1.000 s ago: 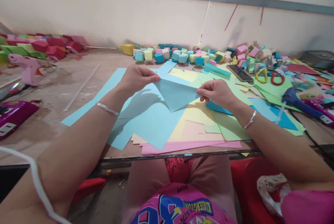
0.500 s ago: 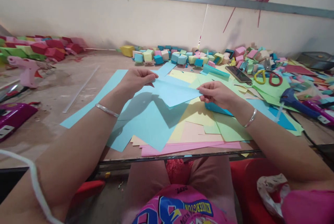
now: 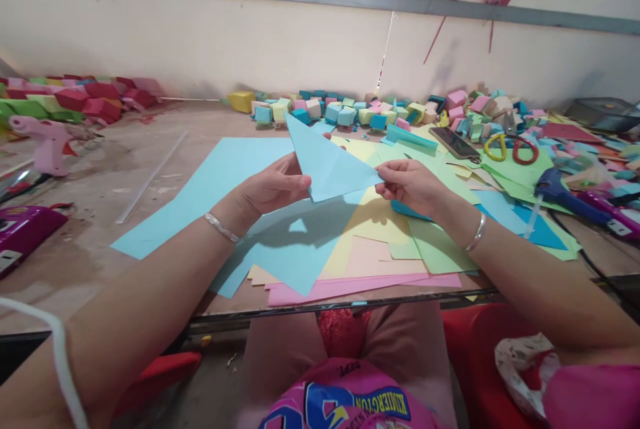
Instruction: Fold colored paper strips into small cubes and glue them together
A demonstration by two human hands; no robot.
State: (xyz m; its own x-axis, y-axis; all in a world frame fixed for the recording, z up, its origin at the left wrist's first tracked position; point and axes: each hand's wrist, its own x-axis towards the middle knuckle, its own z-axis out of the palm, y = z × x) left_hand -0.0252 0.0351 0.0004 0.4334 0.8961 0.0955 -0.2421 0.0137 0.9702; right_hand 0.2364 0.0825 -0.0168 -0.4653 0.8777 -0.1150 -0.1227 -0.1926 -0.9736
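Note:
A light blue sheet of paper folded into a triangle [image 3: 333, 165] is held up above the table between both hands. My left hand [image 3: 283, 183] grips its left side, with the thumb in front and the fingers behind it, partly hidden. At the triangle's right corner, my right hand [image 3: 407, 183] pinches the paper between thumb and fingers. Underneath lie larger light blue sheets [image 3: 280, 245], and yellow paper [image 3: 373, 222] spreads out below my right hand.
Small coloured paper boxes [image 3: 345, 114] line the wall. To the right are a phone [image 3: 455, 142], scissors [image 3: 510, 147] and a blue glue gun [image 3: 560, 192]. On the left lie a pink glue gun [image 3: 47, 142] and a clear glue stick [image 3: 153, 179].
The folded paper has turned from lying nearly flat to standing up, one corner pointing upward. My left hand has shifted from its upper corner down to its lower left side.

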